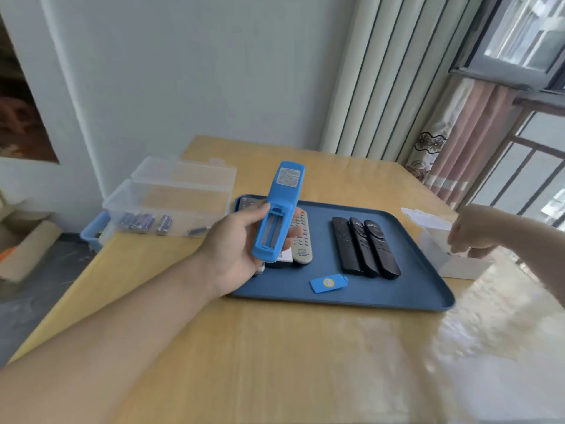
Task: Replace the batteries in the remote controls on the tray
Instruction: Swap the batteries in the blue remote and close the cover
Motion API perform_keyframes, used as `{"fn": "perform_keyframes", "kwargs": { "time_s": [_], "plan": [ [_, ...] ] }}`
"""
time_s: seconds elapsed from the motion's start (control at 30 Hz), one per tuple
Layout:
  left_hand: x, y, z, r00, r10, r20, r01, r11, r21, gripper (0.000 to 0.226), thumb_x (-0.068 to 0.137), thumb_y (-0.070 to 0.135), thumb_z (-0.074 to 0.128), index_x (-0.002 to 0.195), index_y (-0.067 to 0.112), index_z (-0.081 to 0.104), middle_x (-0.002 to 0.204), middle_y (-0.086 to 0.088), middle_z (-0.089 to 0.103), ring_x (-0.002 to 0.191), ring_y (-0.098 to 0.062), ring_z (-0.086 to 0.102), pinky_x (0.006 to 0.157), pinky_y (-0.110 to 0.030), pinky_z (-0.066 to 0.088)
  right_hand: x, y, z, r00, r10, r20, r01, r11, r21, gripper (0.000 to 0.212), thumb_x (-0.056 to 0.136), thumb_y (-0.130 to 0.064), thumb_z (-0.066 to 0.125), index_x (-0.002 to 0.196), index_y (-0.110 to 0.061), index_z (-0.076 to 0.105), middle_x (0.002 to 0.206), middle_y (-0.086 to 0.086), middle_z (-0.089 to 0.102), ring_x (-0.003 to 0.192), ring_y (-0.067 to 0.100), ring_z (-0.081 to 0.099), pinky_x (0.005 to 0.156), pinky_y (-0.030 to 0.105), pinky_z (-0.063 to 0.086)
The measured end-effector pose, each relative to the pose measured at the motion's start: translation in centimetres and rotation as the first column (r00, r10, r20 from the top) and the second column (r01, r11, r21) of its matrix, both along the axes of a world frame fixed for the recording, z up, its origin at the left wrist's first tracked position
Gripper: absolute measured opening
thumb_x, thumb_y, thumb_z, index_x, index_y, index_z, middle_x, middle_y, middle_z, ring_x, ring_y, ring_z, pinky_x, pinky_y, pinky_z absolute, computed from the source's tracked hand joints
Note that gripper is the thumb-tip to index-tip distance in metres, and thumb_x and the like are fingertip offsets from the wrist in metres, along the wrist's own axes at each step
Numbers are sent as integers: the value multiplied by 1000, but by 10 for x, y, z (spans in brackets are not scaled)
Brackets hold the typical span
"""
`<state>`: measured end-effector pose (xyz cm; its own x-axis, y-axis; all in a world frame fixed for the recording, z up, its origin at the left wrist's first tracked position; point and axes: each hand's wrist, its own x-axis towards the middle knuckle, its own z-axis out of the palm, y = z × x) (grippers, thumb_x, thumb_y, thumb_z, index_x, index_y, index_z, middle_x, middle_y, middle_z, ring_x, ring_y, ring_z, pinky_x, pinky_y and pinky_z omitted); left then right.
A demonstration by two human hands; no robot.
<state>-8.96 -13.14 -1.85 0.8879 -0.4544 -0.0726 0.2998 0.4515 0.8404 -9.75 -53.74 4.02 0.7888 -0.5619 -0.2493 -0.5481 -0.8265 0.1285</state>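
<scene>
Head view showed the dark blue tray (422,289) on the wooden table (275,362), three black remotes (365,246) lying side by side on it with their long axes running away from the person. The blue remote (276,209) was held above the tray's left end, back up, battery bay open and seemingly empty, its long axis pointing up and away. It looked light, rigid and smooth; its narrow sides seemed the safest hold. The left hand (235,249) gripped it from beneath, thumb on its edge. The right hand (470,232) reached into a white box (458,264), fingers curled; its contents were hidden. The small blue cover (328,283) lay flat on the tray.
</scene>
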Motion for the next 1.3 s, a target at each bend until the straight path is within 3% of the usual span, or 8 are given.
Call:
{"fn": "perform_keyframes", "kwargs": {
  "time_s": [0.07,0.27,0.43,0.57,0.67,0.87,1.1,1.3],
  "plan": [
    [2,5,2,999,49,-10,-49,998,-45,36,107,21,40,133,8,61,123,-11,71,103,-28,70,82,-32,59,4,15,20,998,3,66,-3,1000,-3,7,85,-1,70,86,6,69,85,13,69,61,28,73,56,36,61],
    [15,21,19,944,325,62,-312,936,-165,34,108,20,37,122,9,67,108,-8,75,89,-26,74,70,-30,59,22,125,58,836,382,395,-410,912,-12,3,85,-25,77,83,-27,77,68,-5,74,66,19,73,67,33,61],
    [48,66,34,747,665,28,-629,719,-295,34,109,20,38,126,6,64,98,-5,75,81,-23,74,69,-31,58,48,245,25,560,609,562,-765,641,68,10,87,-23,76,93,-31,77,82,-13,73,82,8,69,79,28,56],
    [64,96,31,738,670,-79,-656,684,-318,33,108,19,40,124,3,64,104,-9,75,82,-25,75,72,-32,59,82,318,14,340,741,579,-911,412,7,20,88,-19,75,108,-25,74,90,-10,74,82,10,65,82,24,52],
    [71,103,27,728,668,-151,-673,656,-343,33,107,19,42,124,1,65,114,-13,73,83,-25,75,73,-32,60,106,353,12,345,857,383,-932,361,32,20,86,-21,77,105,-26,76,91,-13,76,82,4,60,60,2,39],
    [73,108,28,636,748,-191,-760,562,-327,29,106,18,44,112,5,69,112,-14,75,86,-25,77,75,-30,61,140,383,-8,352,931,95,-932,339,129,39,84,-2,61,106,-31,75,92,-14,76,80,5,69,56,14,44],
    [77,112,23,633,710,-309,-774,571,-273,29,105,20,43,114,9,68,104,-9,78,85,-22,77,72,-27,61,142,400,-19,273,955,116,-960,263,95,52,92,-3,50,132,-34,59,94,-13,74,90,12,63,62,16,43],
    [80,116,22,567,751,-339,-824,505,-259,29,104,18,44,114,8,68,102,-9,78,80,-22,77,81,-30,62,147,404,-24,262,960,102,-964,254,85,46,86,3,49,107,-33,69,87,-14,72,88,15,66,65,25,48]
  ]
}}
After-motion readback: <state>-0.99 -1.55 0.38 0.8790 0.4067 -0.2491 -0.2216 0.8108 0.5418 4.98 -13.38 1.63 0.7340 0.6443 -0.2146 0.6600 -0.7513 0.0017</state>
